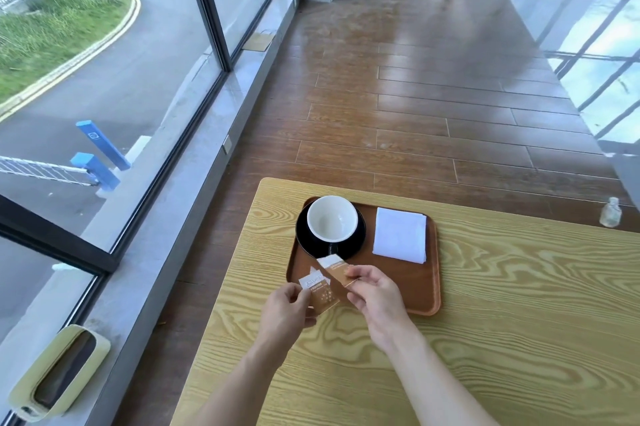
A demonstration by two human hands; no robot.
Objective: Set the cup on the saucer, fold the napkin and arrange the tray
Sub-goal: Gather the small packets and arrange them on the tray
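On a wooden table (485, 304), the tray (408, 290) is carrying the cup (331, 219) already sitting on its saucer (304, 238) beside the folded napkin (400, 234); the left hand (287, 308) and right hand (375, 297) are each pinching a brown sachet (320, 294), apparently the last items to arrange.

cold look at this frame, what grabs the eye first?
Both hands in the foreground: the left hand and right hand each pinch a brown packet, left packet and right packet, over the near-left corner of the brown tray. Behind them on the tray, the empty white cup sits on a black saucer, with the folded white napkin to its right.
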